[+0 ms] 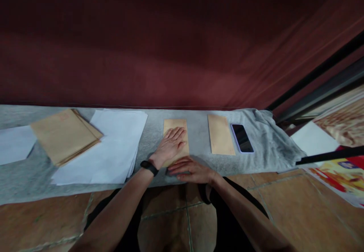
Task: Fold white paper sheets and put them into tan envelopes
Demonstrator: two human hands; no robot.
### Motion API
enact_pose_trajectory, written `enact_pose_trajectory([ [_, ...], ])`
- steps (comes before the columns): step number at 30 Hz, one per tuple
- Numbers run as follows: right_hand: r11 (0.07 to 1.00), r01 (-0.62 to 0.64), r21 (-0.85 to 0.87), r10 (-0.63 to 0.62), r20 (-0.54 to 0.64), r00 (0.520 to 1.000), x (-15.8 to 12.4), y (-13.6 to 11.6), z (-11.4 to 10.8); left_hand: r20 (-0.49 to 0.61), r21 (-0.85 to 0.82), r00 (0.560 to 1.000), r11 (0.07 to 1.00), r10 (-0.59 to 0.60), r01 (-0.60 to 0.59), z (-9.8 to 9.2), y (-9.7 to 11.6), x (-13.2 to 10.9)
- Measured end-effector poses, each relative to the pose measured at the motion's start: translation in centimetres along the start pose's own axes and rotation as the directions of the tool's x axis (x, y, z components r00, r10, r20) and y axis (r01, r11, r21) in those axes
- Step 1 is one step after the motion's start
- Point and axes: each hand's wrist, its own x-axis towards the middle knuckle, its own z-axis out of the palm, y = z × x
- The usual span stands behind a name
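Note:
A brown paper envelope (174, 123) lies upright in front of me on the grey cloth. My left hand (170, 144), with a black band on its wrist, rests flat on the envelope, fingers stretched out. Across the envelope's near end lies my right hand (192, 169), its fingers extended and pointing left. Neither hand grips anything that I can see. Part of the envelope is hidden beneath both hands. A second brown envelope (221, 135) lies apart to the right.
A phone (242, 138) lies beside the right envelope. At left, a stack of brown envelopes (64, 134) overlaps white paper sheets (113, 149); another white sheet (15, 144) lies farther left. Dark red fabric (142, 70) rises behind the grey cloth (196, 126). Printed packaging (341, 176) stands at right.

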Motion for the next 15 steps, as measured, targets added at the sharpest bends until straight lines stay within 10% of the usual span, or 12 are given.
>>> enact_pose_trajectory([
  [15, 0.993, -0.079, 0.087, 0.074, 0.058, 0.996, 0.7, -0.9, -0.3, -0.030, 0.009, 0.998, 0.998, -0.063, 0.064, 0.5, 0.4, 1.8],
])
